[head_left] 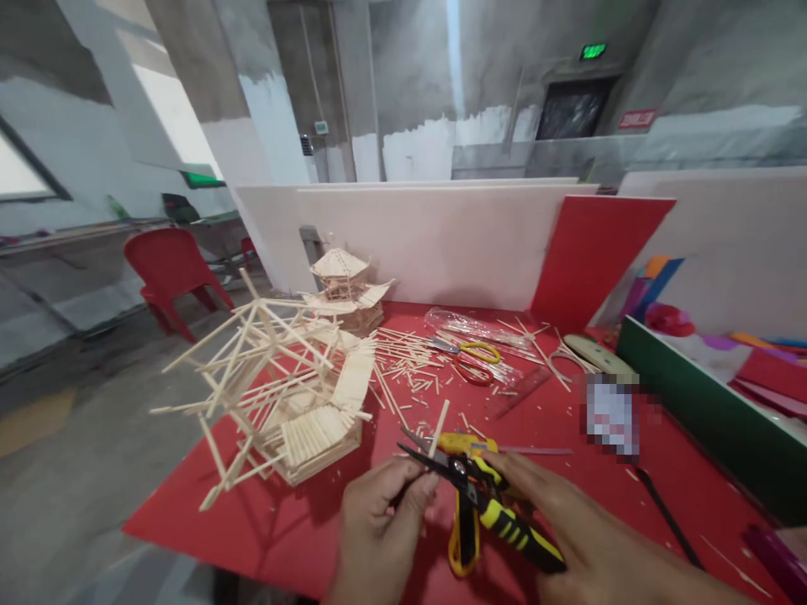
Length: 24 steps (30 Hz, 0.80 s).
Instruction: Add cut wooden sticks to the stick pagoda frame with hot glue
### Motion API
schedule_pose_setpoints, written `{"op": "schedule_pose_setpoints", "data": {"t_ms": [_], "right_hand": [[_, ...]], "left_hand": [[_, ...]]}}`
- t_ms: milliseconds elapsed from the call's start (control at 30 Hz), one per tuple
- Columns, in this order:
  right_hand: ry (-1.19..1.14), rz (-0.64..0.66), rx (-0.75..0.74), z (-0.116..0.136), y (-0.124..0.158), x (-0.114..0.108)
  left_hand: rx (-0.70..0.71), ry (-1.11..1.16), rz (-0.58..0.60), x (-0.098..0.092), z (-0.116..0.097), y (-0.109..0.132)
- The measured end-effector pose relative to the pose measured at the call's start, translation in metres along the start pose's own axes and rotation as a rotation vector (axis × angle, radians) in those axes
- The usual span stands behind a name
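My left hand [378, 521] is closed in a pinch on a thin wooden stick [439, 427] that points up and slightly right. My right hand [593, 538] grips yellow-and-black cutting pliers [485, 500], whose open jaws sit around the lower part of the stick. Both hands hover over the near edge of the red table [555, 420]. A large model house of wooden sticks [283, 386] stands just left of my hands, and a smaller stick pavilion [344, 290] stands behind it.
Loose stick offcuts [409, 361] litter the table's middle, beside red-and-yellow scissors [470, 357] and a plastic bag [466, 323]. White and red boards [586, 252] wall the back. A green-edged tray [693, 395] with coloured sheets lies at the right. A red chair [167, 269] stands at the left.
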State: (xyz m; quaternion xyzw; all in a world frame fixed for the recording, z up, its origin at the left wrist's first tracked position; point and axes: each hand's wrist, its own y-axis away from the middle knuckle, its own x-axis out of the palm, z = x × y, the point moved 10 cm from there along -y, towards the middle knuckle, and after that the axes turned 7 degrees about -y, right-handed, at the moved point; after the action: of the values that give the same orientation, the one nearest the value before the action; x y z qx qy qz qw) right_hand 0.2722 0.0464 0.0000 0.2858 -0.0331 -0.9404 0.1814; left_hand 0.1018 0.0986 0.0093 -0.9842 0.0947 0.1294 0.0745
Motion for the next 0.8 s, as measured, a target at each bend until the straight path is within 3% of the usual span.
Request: {"op": "schedule_pose_setpoints", "data": {"t_ms": [167,267,533,800], "right_hand": [[0.007,0.038,0.185,-0.037,0.002,-0.008],[0.008,0.036,0.250,-0.049,0.001,-0.011],[-0.040,-0.025,0.143,-0.054,-0.011,-0.012],[-0.048,0.147,0.131,-0.056,-0.013,-0.006]], "left_hand": [[-0.178,0.186,0.174,0.038,0.019,-0.014],[-0.263,0.266,0.235,0.050,0.026,-0.019],[-0.395,0.358,0.221,0.061,0.050,-0.027],[-0.483,0.485,0.263,0.066,0.056,-0.025]]}}
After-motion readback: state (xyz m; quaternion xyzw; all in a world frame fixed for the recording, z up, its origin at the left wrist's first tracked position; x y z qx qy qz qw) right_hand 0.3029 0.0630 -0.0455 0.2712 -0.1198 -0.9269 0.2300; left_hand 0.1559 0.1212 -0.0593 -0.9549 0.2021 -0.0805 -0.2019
